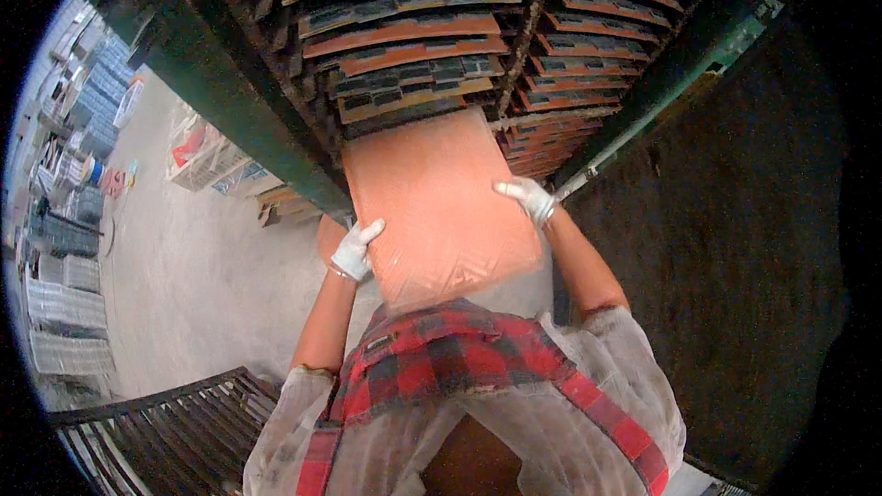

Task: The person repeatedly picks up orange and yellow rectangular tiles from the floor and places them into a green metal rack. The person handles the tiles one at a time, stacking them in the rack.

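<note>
A wide orange-pink board (441, 202), faintly patterned toward its near end, lies between my two hands in front of my chest. My left hand (356, 250), in a white glove, grips its left edge with the thumb on top. On the right edge, my gloved right hand (527, 197) holds it the same way, a little farther from me. The board's far end meets a rack slot, just below a stack of dark and orange boards (418, 83). The fingers under the board are hidden.
Green rack posts (248, 119) stand left and right of the slot. Another column of stacked boards (597, 46) fills the rack's right side. A slatted dark rack (175, 422) is at lower left. Crates (207, 156) and grey stacks (64, 303) stand on the floor leftward.
</note>
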### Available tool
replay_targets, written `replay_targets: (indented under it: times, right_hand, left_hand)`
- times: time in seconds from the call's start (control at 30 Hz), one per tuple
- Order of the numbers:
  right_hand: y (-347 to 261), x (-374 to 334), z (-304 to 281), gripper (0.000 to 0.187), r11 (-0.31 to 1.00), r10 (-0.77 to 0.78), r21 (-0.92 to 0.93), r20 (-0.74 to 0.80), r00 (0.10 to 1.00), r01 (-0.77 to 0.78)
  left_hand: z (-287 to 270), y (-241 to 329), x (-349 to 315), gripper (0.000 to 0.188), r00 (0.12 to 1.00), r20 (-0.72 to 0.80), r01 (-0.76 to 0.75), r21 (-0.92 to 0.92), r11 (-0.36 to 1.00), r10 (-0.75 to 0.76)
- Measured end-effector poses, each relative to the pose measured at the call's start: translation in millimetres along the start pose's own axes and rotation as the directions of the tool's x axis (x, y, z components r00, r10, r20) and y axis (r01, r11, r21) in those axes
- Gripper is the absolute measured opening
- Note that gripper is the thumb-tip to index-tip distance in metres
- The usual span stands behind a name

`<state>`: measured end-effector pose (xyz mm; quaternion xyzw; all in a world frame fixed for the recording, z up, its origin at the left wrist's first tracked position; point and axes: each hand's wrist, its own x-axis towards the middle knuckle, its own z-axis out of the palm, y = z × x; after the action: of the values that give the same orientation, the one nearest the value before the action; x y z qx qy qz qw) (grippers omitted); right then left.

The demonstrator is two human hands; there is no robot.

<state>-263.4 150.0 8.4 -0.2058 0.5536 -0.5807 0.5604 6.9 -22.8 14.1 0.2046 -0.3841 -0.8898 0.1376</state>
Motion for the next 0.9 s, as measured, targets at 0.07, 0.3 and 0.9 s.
replay_targets:
  times: [0.07,0.3,0.9]
  right_hand:
    - [16,-16,3,0.039,0.998,-0.044,-0.055,-0.046,0.998,0.041]
    - [-18,-74,19,0.038,0.944,-0.318,-0.107,-0.058,0.946,0.311]
    - [-42,-23,4,0.039,-0.429,-0.590,-0.834,0.550,0.591,0.347]
  left_hand:
    - [1,0,-17,0.050,1.000,0.012,0.011,-0.008,1.000,-0.011]
    - [43,29,-48,0.054,0.975,0.050,-0.219,0.329,0.919,0.215]
    - [-12,62,24,0.027,0.541,0.665,-0.488,0.747,-0.451,0.515]
